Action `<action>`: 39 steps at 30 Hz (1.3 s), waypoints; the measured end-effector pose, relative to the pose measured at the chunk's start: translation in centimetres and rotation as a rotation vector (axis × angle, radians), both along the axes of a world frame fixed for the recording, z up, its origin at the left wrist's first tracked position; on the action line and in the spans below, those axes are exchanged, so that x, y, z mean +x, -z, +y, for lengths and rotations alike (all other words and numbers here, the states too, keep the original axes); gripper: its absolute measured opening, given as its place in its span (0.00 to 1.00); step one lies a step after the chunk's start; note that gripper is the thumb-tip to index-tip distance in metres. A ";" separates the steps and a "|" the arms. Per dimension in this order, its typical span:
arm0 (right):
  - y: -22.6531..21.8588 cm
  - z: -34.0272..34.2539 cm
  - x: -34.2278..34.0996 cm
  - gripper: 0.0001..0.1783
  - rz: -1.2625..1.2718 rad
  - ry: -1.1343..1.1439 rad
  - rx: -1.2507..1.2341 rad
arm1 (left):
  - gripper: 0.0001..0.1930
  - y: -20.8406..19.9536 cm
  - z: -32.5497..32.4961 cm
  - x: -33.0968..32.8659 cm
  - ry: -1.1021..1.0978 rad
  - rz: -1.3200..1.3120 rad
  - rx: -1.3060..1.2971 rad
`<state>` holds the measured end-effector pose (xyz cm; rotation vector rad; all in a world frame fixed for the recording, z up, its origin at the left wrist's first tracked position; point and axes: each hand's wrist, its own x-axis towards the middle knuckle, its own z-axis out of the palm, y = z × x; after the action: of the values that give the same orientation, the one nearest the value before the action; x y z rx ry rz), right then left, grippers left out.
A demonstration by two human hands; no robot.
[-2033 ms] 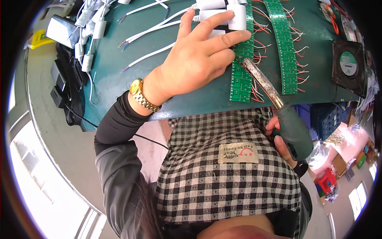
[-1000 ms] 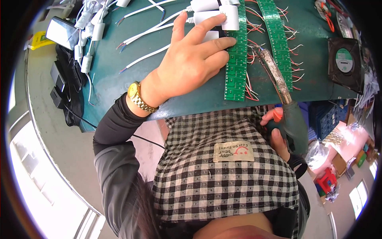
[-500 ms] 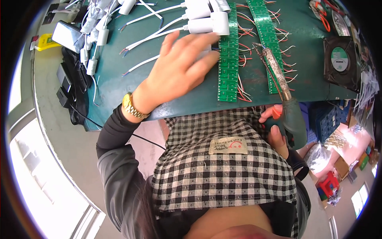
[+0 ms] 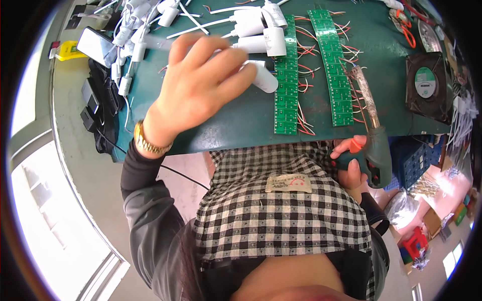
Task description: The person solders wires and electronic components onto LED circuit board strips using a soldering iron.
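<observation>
My left hand [image 4: 193, 88], a gold watch at its wrist, hovers over the table's left half with fingers curled. A blurred white streak [image 4: 158, 43] shows beside its fingers; what they hold I cannot make out. Beside the little finger, a white cylindrical lamp holder [image 4: 264, 79] lies tilted against the left strip of green circuit boards [image 4: 286, 100]. More white holders with cables [image 4: 251, 44] lie just beyond. At the table's near edge my right hand [image 4: 351, 163] is closed round the dark handle of a soldering gun [image 4: 374, 145], its metal barrel pointing up over the table.
A second circuit board strip [image 4: 334, 75] with red and white wires lies to the right. White holders and cables [image 4: 133, 37] are heaped at the far left, near a phone [image 4: 95, 46]. A black fan [image 4: 427, 85] stands at the right edge, near an orange cord [image 4: 409, 34].
My left hand has moved left, away from the boards, its fingers more curled. The nearest lamp holder has swung into a tilt. The soldering gun has shifted slightly right in view.
</observation>
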<state>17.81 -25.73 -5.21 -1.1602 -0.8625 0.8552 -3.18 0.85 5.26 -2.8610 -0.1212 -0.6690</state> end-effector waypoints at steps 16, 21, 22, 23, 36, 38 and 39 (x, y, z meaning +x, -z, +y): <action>-0.3 0.6 0.0 0.24 0.073 0.138 0.193 | 0.11 4.2 9.0 -3.1 -0.639 -0.264 -0.009; -0.5 0.6 -0.3 0.25 0.066 0.165 0.236 | 0.17 3.5 10.9 -3.9 -0.956 -0.064 -0.268; -0.4 0.5 -0.2 0.25 0.052 0.153 0.246 | 0.18 3.2 10.9 -4.0 -0.859 -0.237 -0.507; -0.4 0.6 -0.3 0.25 0.053 0.151 0.246 | 0.20 3.0 11.5 -5.1 -0.798 -0.363 -0.618; -1.5 0.0 0.2 0.27 0.000 0.078 0.077 | 0.13 -5.6 7.6 -11.5 0.007 -1.256 -0.656; -1.6 -0.1 0.3 0.27 -0.005 0.080 0.057 | 0.19 -5.6 3.9 -9.5 0.032 -0.938 -0.574; -1.7 0.0 0.1 0.27 0.000 0.066 0.055 | 0.20 -4.6 0.7 -7.2 -0.028 -0.880 -0.648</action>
<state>17.95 -25.74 -3.50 -1.1350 -0.8384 0.7731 -10.41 1.51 9.86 -2.8178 -0.5900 -2.1590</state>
